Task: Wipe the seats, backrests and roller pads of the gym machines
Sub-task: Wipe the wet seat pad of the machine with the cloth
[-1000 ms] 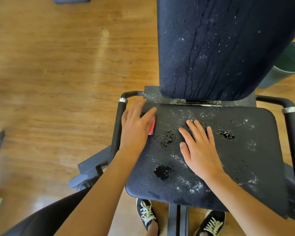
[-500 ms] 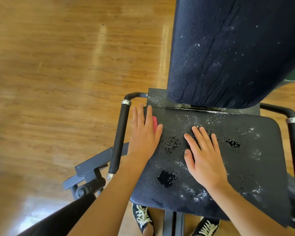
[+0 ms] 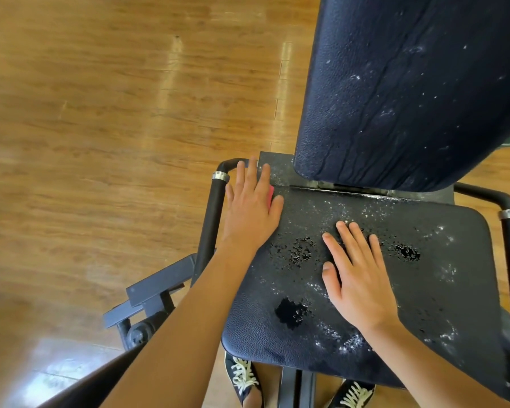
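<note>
The black textured vinyl seat pad of the gym machine lies under both hands in the head view, beaded with water drops and white flecks. The left hand presses flat on a pink cloth, which only peeks out beside the index finger at the seat's back left corner. Its fingers are straight and close together, their tips reaching past the seat to the grey metal frame. Just left of them runs the black foam-covered handle bar. The right hand rests palm down mid-seat, its fingers straight and slightly spread. Beyond those fingertips rises the dark wet backrest.
</note>
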{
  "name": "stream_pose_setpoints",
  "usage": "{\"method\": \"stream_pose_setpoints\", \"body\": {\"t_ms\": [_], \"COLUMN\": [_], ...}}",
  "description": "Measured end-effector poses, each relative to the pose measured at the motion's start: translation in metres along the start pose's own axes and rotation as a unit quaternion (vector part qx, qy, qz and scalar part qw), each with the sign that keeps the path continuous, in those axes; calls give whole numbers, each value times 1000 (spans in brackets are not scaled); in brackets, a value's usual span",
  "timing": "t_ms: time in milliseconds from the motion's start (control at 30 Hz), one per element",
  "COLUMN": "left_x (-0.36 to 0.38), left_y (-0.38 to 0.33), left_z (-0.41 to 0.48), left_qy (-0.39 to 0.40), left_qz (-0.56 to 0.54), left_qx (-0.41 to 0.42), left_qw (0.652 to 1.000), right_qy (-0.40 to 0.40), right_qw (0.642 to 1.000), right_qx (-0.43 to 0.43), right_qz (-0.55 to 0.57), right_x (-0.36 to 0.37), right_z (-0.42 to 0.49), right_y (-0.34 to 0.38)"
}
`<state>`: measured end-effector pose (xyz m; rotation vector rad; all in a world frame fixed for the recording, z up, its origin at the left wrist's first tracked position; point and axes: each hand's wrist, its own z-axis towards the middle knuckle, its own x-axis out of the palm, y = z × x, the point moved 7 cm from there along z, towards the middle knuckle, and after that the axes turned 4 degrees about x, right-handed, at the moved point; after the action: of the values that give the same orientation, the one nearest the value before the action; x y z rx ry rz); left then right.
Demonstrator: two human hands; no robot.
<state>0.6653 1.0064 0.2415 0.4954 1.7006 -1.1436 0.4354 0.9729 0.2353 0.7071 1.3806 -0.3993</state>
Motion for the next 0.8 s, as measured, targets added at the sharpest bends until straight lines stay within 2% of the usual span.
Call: {"method": "stream_pose_setpoints", "body": {"t_ms": [267, 567, 800], "left_x": [6, 23, 16], "left_y": [-1, -8, -1], "left_z": [-17, -49, -5], "left_qy": [-83, -105, -79], "left_qz": [-10, 45, 34], "left_qx": [13, 23, 6], "left_qw": [996, 993, 996], "right_qy": [8, 7, 6], "right_qw": [1000, 1000, 1000], "right_qx": [4, 2, 2], "right_qz": [0, 4, -3], "right_x": [1, 2, 3], "right_z": [0, 1, -1], "right_y": [0, 1, 0]}}
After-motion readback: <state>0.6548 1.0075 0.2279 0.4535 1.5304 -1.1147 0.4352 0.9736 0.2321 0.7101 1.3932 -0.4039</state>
